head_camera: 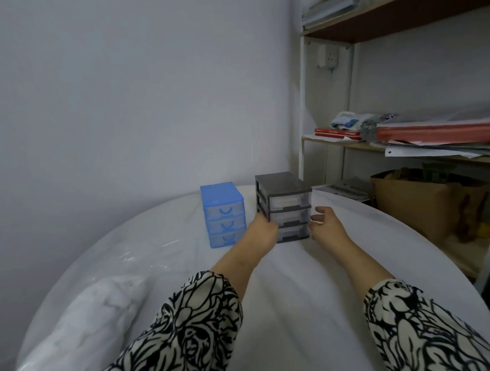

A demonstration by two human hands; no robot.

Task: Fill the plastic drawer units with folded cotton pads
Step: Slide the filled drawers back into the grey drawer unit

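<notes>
Two hands (left hand [263,231], right hand [327,224]) clasp grey three-drawer unit [287,203], drawers clear.

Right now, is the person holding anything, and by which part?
The grey drawer unit, held between both hands: left hand on its front-left corner, right hand at its right side.
</notes>
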